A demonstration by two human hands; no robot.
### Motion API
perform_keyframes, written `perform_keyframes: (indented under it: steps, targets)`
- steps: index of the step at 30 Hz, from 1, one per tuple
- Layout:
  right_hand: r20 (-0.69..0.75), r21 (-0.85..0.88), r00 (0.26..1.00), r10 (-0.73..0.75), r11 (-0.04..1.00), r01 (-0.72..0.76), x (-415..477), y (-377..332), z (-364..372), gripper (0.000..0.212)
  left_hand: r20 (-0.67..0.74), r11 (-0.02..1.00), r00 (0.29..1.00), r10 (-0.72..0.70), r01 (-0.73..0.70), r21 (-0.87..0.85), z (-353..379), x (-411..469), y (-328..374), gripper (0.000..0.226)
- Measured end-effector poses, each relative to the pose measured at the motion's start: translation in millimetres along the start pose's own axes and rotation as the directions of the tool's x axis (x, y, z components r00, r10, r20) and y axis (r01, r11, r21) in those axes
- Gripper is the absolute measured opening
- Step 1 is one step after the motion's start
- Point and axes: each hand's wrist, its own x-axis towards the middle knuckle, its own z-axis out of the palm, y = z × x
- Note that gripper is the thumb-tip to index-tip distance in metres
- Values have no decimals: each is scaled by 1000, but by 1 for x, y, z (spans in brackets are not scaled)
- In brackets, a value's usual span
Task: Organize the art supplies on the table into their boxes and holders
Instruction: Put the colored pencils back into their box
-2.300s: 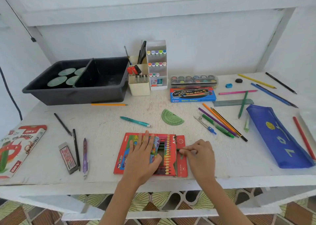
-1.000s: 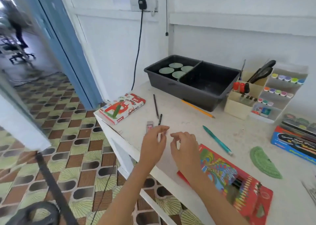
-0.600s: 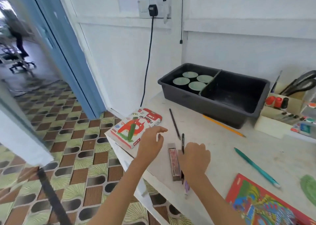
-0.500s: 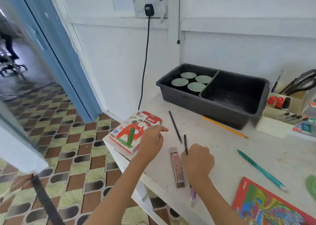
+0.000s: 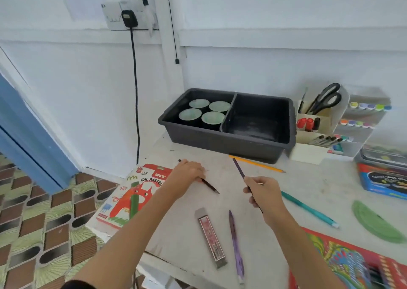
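right hand (image 5: 262,193): raised above the worktop (image 5: 180,244), fingers pinched round a dark pencil (image 5: 239,168) that slants up and away. left hand (image 5: 187,174): palm down over a black pencil (image 5: 210,186) lying near the left edge; grip cannot be told.

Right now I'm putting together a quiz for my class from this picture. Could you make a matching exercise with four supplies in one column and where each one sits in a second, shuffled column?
Things
1. scissors
2. yellow pencil
3. purple pen
4. oil pastel box

Places
A. at the table's left edge
B. lying beside the refill case
C. standing in the desk holder
D. lying in front of the grey tub

Pairs: 1-C, 2-D, 3-B, 4-A
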Motion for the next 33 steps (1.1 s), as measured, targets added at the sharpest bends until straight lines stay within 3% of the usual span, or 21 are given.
perform_keyframes:
  steps: [4,7,11,13,16,21,26,30,33]
  targets:
    - [66,85,977,201,975,-206,-2,-4,-26,26,-102,1000,994,30,-31,-5,4,10,5,22]
    - [56,156,998,-3,988,-6,-7,9,-53,30,-211,998,977,19,-31,-53,1,21,23,28]
    - [-178,244,955,-236,930,275,-20,19,-96,17,-385,977,923,33,-111,-184,-22,33,78,12]
    - [-281,296,918,-279,885,360,-28,18,-119,11,-412,943,911,11,-146,-299,-35,35,112,26]
    - [-410,277,848,-336,840,467,-40,20,-154,13,-382,866,922,-64,-139,-480,-43,36,160,22]
    - [-610,269,743,-275,810,521,-54,38,-217,28,-328,857,945,5,-173,-485,-38,36,233,30]
    - [-624,397,758,-193,757,519,-72,68,-275,39,-165,901,976,145,-199,-386,-7,28,283,31]
    - [-633,367,762,-138,813,452,-83,99,-304,42,-31,934,995,95,-100,-342,10,14,309,23]
    - [-633,389,768,-101,816,428,-89,121,-313,41,-14,950,999,40,-42,-309,17,4,317,20]
